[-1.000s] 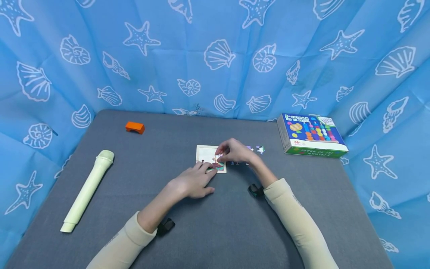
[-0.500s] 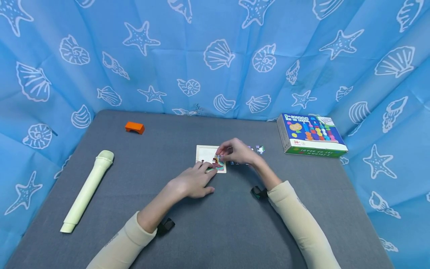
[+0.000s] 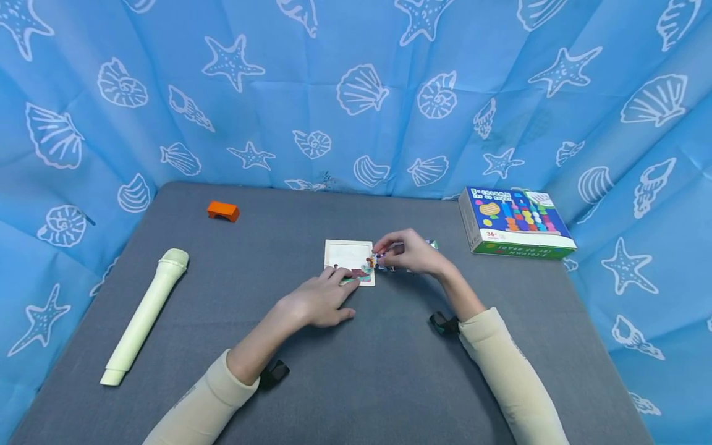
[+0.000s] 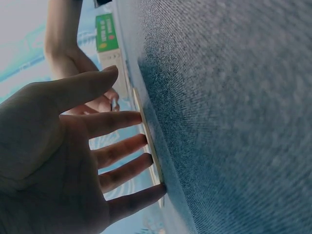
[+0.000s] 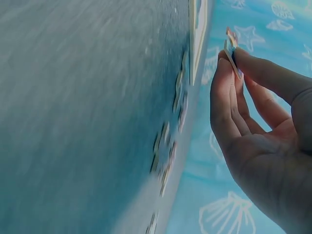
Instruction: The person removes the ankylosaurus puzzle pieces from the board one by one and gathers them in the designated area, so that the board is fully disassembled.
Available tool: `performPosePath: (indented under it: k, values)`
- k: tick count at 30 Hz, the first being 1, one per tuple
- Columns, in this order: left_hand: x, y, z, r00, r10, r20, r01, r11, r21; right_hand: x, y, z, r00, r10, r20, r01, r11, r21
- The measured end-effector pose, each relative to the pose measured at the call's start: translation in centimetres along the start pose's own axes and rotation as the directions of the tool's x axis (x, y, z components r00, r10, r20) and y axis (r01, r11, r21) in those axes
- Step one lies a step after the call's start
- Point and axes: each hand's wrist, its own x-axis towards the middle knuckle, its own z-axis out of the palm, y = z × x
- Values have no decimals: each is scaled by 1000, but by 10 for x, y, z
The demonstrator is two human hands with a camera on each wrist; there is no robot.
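Observation:
Near the middle of the table lies a small square jigsaw tray [image 3: 349,241] with a pale rim. Part of a colourful picture shows along its lower side, while the upper part is bare. My left hand [image 3: 322,301] rests its spread, straight fingers on the tray's near left part; the left wrist view has the fingertips along the tray's edge [image 4: 155,158]. Beside the tray's right rim, my right hand [image 3: 410,252] pinches a jigsaw piece [image 5: 232,52] between thumb and fingers, raised off the table. Loose jigsaw pieces [image 5: 165,156] lie right of the tray, partly hidden by that hand in the head view.
A boxed bead toy [image 3: 517,222] stands at the table's back right. An orange arch block [image 3: 224,211] sits at the back left, and a pale green toy microphone [image 3: 146,315] lies on the left. A blue shell-print curtain [image 3: 311,93] surrounds the table's back and sides.
My right hand has moved right, from over the tray to its right rim, carrying the jigsaw piece with it. The left hand has stayed in place.

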Motion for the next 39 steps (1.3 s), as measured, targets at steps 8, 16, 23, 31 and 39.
performPosePath:
  k: [8, 16, 23, 31, 39]
  values:
    - [0, 0, 1, 1000, 4, -9, -4, 1000, 1, -26, 11, -22, 998, 58, -28, -58, 998, 0]
    - [-1, 0, 0, 1000, 9, -6, -9, 1000, -3, -52, 29, -45, 995, 77, -60, -78, 997, -1]
    - [0, 0, 1, 1000, 7, -9, -7, 1000, 1, -70, 43, -61, 991, 115, -66, -117, 993, -25]
    - [-1, 0, 1, 1000, 2, -5, -2, 1000, -9, -76, 54, -70, 989, 133, -71, -138, 987, -85]
    - [-1, 0, 0, 1000, 1, 3, -1, 1000, -15, -76, 60, -73, 989, 123, -81, -132, 985, -113]
